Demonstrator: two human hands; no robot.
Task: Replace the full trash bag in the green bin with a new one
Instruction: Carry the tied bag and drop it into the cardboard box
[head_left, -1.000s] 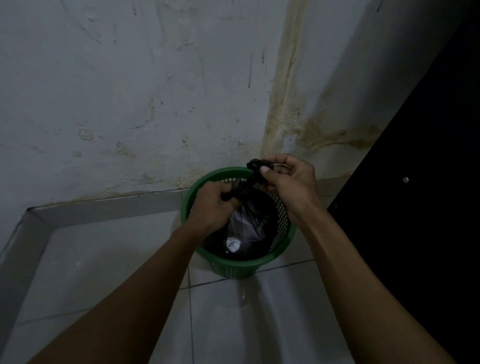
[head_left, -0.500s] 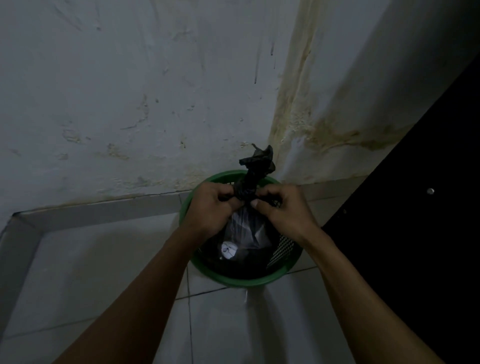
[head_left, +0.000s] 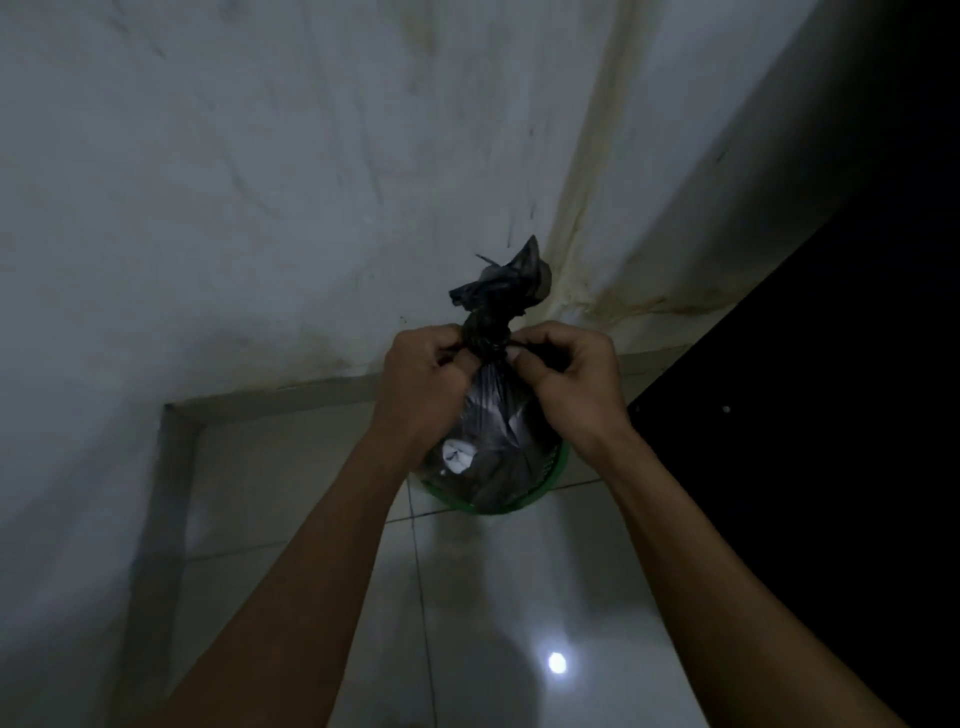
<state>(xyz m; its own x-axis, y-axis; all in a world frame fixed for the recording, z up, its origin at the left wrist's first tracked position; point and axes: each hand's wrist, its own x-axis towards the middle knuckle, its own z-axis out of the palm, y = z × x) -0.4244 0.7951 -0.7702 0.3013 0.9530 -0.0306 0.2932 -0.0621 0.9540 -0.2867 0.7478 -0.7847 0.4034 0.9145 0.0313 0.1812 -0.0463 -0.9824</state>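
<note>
A full black trash bag (head_left: 491, 452) hangs between my hands, its twisted neck knotted and its loose top sticking up. My left hand (head_left: 423, 387) grips the neck from the left and my right hand (head_left: 574, 382) grips it from the right, both at the knot. Something white shows through the plastic low on the bag's left side. Below and behind the bag, only a sliver of the green bin (head_left: 540, 496) shows, standing on the tiled floor in the wall corner. The bag hides most of the bin.
Stained white walls meet in a corner just behind the bin. A grey tile skirting (head_left: 270, 402) runs along the wall foot. A dark door or panel (head_left: 831, 415) stands at the right. Glossy floor tiles (head_left: 493, 623) reflect a light.
The bag has come up out of the bin, held higher in front of the wall. Both hands have closed in on the knotted neck. The view has tilted upward.
</note>
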